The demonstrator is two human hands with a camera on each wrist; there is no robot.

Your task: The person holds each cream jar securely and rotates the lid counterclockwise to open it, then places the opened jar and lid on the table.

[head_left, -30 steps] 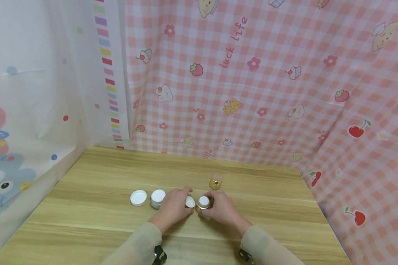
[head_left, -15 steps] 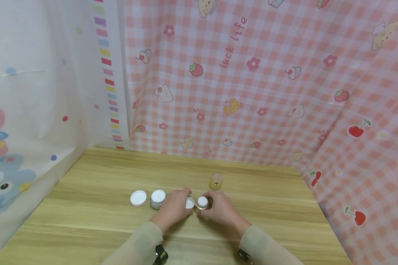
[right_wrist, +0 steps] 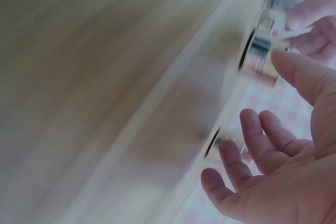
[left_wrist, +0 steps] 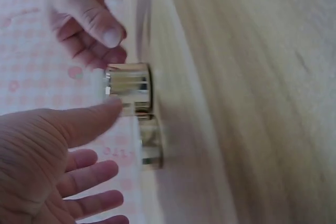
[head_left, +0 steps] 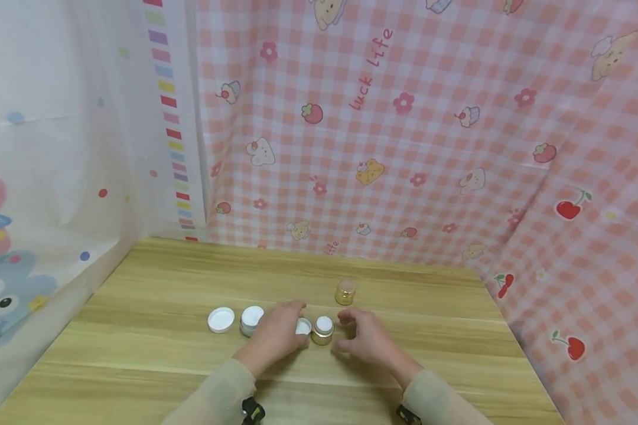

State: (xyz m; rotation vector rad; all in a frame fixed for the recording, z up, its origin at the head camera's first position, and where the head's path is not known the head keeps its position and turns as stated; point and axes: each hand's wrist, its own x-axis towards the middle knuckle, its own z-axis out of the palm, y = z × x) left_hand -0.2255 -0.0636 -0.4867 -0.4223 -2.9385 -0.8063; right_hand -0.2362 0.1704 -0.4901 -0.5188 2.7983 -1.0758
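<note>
Note small gold jar [head_left: 322,336]: upright on counter [head_left: 319,389], white top up, short axis vertical, in gap between left grip [head_left: 275,332] and right grip [head_left: 369,339]. Lies left of right grip, facing its parted thumb and fingers, just beside thumb tip, apart from it in head view. Right grip released, fingers loosely bent around nothing. Left grip also released, fingers fairly straight and spread; thumb near round white-topped piece [head_left: 303,327], contact impossible to tell. Piece sits between left palm and jar, close against jar. Nearer hand: too close to rank.
</note>
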